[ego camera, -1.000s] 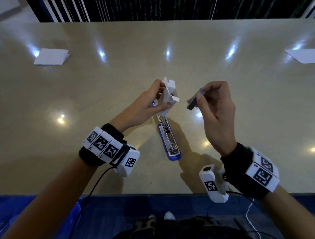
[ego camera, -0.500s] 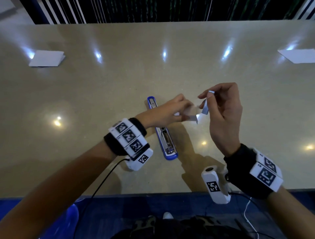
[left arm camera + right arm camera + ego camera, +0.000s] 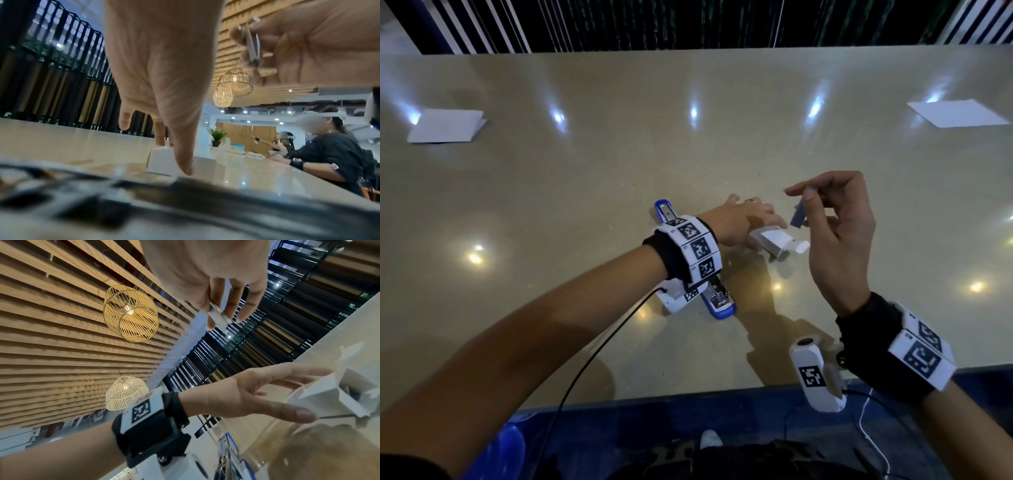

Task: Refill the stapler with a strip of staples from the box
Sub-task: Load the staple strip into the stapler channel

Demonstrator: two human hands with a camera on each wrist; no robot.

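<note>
**Staple strip up, box down on the table**

Pinching a grey strip of staples between thumb and fingertips, the right hand is raised at the right of centre in the head view, the strip hanging tilted above the table. Just below and left of it, the left hand reaches across with fingers stretched nearly straight, thumb and fingertips touching the small white box, which lies on its side on the table with its flaps open toward the right. The blue stapler lies opened flat under the left wrist, running from centre toward the lower middle of the frame, with only its two ends showing. One white paper sits at the upper left and another paper at the upper right, both well apart from the hands. Bare tabletop spreads wide between them, and the near table edge crosses the lower frame.
</note>
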